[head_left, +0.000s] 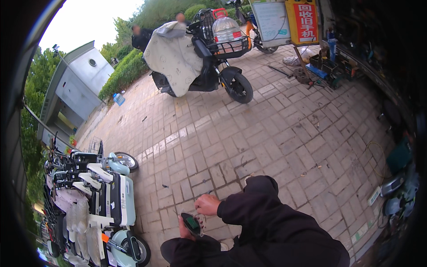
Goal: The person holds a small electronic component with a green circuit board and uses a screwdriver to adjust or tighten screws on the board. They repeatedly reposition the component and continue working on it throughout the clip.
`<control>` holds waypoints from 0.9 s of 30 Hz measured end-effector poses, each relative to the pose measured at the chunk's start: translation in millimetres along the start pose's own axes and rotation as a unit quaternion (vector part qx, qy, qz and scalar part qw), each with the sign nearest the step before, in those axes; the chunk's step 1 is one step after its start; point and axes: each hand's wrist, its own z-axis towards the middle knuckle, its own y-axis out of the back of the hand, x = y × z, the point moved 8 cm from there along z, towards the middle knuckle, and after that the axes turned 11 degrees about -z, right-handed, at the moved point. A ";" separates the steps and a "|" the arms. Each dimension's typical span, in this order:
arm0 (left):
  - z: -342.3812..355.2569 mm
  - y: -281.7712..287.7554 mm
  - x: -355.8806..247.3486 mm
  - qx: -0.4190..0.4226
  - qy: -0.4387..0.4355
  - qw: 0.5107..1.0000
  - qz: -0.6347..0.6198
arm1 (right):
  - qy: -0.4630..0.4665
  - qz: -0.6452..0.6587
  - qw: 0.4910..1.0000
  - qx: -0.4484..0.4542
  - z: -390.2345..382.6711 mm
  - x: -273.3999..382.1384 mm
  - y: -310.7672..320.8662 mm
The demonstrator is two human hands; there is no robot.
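My left hand (184, 229) grips a small dark oval device with a greenish display panel (192, 223), low in the middle of the view. Its fingertips show along the device's far side. Just above it, my right hand (207, 205) is closed, with its fingers curled and pointing down to the left. A tiny dark tip shows by its knuckles; whether the fingers hold anything is too small to make out. Both hands are close together over the brick paving (249, 155), in front of my bent knees. Dark sleeves cover my forearms.
Parked electric scooters (111, 200) line the left. Ahead stands a black scooter (207, 62) with a pale cover and a large water bottle (227, 31) in its basket. Tools and parts (322, 71) lie at the far right. Two people (141, 38) are behind the scooter.
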 end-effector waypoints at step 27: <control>31.7 -90.6 -101.5 0.182 -0.018 0.965 -0.189 | -0.032 0.151 0.988 0.017 63.8 29.2 62.6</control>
